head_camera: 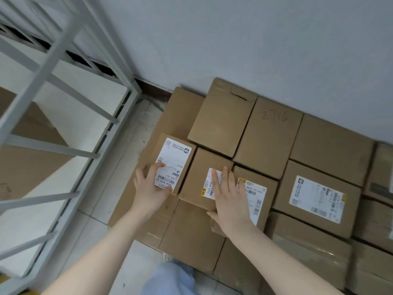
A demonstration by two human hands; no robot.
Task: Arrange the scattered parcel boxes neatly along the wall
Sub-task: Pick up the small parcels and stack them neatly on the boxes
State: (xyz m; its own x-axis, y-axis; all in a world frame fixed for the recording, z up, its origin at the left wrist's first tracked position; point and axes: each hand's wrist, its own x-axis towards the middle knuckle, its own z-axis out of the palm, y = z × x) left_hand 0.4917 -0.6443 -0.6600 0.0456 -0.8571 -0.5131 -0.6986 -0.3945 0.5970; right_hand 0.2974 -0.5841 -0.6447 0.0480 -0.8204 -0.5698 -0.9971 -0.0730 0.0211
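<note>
Several brown parcel boxes are stacked in rows against the grey wall (255, 39). My left hand (150, 188) grips the near left corner of a small labelled box (176, 154) at the stack's left end. My right hand (228, 199) lies flat, fingers spread, on the neighbouring small box (202, 171), covering part of its label. To the right sit a box with a yellow-edged label (259, 188) and a larger labelled box (316, 199). Behind them stand plain boxes, one (270, 133) with handwritten numbers.
A grey metal shelf rack (63, 103) stands at the left, with a cardboard box (25, 162) on its lower shelf. A strip of tiled floor (119, 167) runs between rack and stack. My leg in light jeans (170, 277) is at the bottom.
</note>
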